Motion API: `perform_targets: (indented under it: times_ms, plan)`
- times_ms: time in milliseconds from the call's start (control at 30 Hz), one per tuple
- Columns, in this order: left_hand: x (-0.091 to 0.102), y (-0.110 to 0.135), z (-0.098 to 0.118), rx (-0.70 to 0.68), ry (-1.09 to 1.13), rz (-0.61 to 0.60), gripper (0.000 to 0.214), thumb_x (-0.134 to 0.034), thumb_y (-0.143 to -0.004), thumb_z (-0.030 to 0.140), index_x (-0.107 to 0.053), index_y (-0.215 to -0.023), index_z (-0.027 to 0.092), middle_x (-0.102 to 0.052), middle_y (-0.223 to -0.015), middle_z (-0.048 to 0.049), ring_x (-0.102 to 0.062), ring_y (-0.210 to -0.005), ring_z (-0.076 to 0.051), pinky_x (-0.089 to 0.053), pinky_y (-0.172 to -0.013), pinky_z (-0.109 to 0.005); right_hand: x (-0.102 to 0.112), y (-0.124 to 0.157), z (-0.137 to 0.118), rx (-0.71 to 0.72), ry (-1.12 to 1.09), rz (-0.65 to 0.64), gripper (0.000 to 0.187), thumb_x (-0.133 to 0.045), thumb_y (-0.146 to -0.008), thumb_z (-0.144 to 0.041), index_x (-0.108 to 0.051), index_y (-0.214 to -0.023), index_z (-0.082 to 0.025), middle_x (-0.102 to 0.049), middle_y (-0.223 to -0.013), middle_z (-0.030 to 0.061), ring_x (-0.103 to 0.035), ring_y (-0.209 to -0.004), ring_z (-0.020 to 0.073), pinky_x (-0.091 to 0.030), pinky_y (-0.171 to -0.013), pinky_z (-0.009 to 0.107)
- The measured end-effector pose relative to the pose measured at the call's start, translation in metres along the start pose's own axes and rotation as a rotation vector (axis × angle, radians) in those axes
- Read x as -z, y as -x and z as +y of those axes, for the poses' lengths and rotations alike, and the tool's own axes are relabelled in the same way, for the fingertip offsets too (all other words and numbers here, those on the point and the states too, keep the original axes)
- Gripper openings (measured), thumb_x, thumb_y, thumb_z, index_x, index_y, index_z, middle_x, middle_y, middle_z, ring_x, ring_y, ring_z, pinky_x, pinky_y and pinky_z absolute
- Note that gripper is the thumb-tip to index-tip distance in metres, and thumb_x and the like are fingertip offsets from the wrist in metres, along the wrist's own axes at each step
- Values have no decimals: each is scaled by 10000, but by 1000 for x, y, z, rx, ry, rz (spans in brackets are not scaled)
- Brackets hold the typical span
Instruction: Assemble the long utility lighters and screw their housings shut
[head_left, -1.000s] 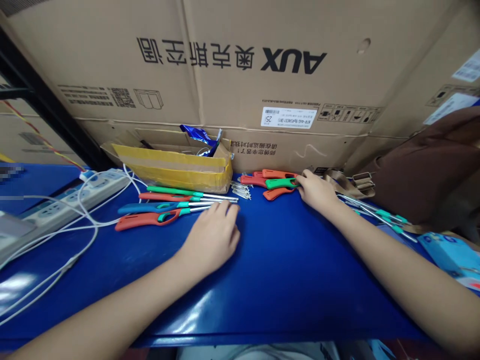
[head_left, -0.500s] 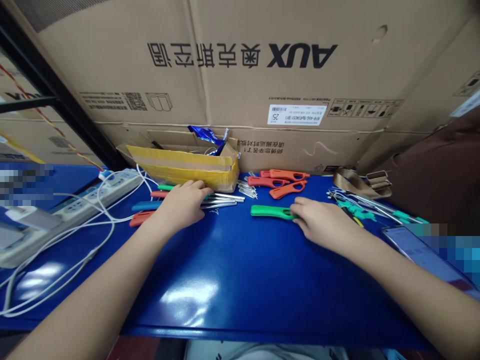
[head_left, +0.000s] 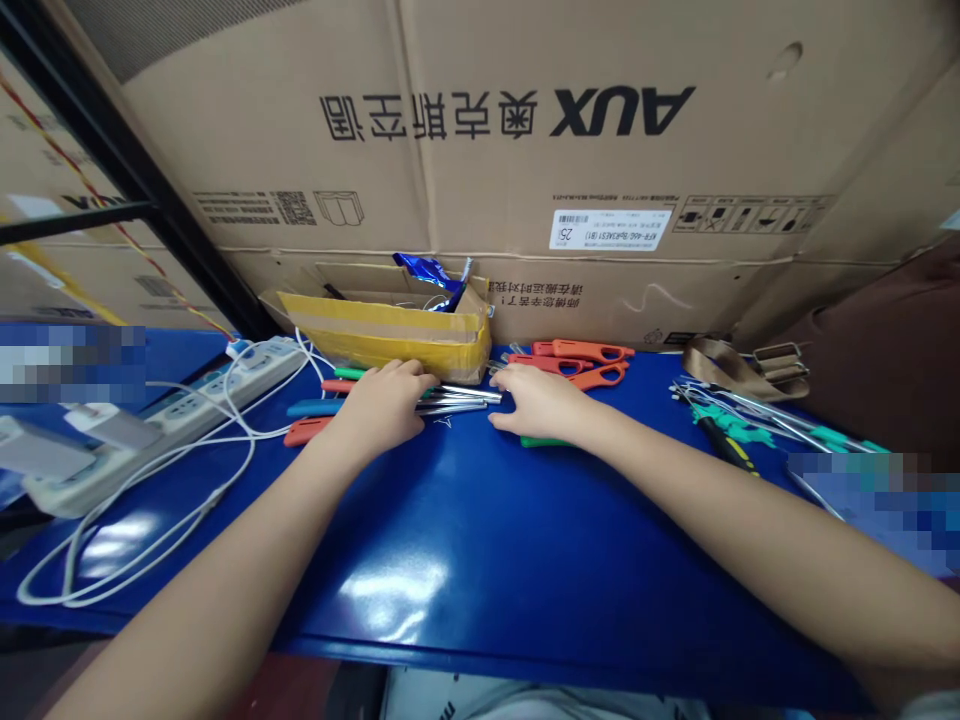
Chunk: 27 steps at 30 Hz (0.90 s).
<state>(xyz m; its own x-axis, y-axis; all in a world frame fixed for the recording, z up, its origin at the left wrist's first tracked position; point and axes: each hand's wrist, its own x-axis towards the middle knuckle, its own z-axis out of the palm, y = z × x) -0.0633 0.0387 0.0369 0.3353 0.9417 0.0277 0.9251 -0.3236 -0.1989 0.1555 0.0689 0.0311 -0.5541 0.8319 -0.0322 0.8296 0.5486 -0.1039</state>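
Observation:
A bundle of long lighters [head_left: 457, 398] with green, orange and blue handles and metal rods lies in front of a taped yellow carton [head_left: 390, 335]. My left hand [head_left: 382, 405] rests on that bundle, its fingers curled over the handles. My right hand [head_left: 536, 400] lies flat with fingers stretched left, and the fingertips touch the rod tips. A green handle [head_left: 544, 441] lies on the blue table [head_left: 465, 540] under the heel of that hand. Several orange handles [head_left: 581, 360] sit just behind it.
A big AUX cardboard box [head_left: 525, 150] walls off the back. A white power strip [head_left: 172, 415] with looping cables lies at the left. More rods with teal parts [head_left: 750, 425], a tan strap [head_left: 739, 365] and a brown bag [head_left: 885, 350] are at the right.
My right hand drew the green handle from the orange pile to mid-table, then moved left over it to the rod tips. My left hand shifted onto the lighter bundle and stayed.

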Motion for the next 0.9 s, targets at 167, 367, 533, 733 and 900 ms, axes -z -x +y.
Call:
perform_targets:
  times_ms: [167, 367, 533, 733, 900]
  plan:
    - [0, 1, 1, 6, 13, 26, 431, -636, -751, 141, -711, -1172, 203, -689, -1123, -105, -643, -1086, -308, -519, -887, -384, -5, -22, -15, -38, 4, -88, 354, -635, -983, -368, -616, -1285, -183, -632, -1303, 105, -654, -1095, 239, -576, -917, 452]
    - [0, 0, -2, 51, 54, 55, 362, -668, -764, 195, -733, -1119, 200, -706, -1108, -95, -656, -1065, -307, -529, -896, -380, -9, -30, -17, -99, -41, -107, 360, -630, -987, -368, -609, -1297, -186, -627, -1311, 104, -653, -1100, 238, -576, -920, 455]
    - [5, 0, -5, 119, 79, 93, 356, -640, -794, 192, -731, -1136, 229, -728, -1134, -70, -658, -1110, -291, -530, -932, -361, -4, -34, -9, -73, -169, -47, 359, -622, -991, -377, -608, -1298, -191, -623, -1318, 105, -652, -1100, 236, -576, -920, 458]
    - [11, 2, -6, 172, 100, 123, 352, -630, -807, 208, -736, -1142, 186, -728, -1153, -103, -636, -1165, -325, -532, -960, -393, 15, -36, -10, -61, -281, 43, 134, -667, -899, -139, -733, -1008, -178, -750, -1021, 62, -699, -916, 171, -558, -818, 260]
    - [4, 0, -6, 167, 131, 100, 346, -642, -813, 205, -730, -1148, 212, -724, -1161, -85, -649, -1148, -296, -530, -967, -362, 2, -36, -8, -51, -249, 37, 224, -671, -950, -282, -684, -1147, -175, -701, -1165, 79, -682, -1002, 204, -579, -879, 368]
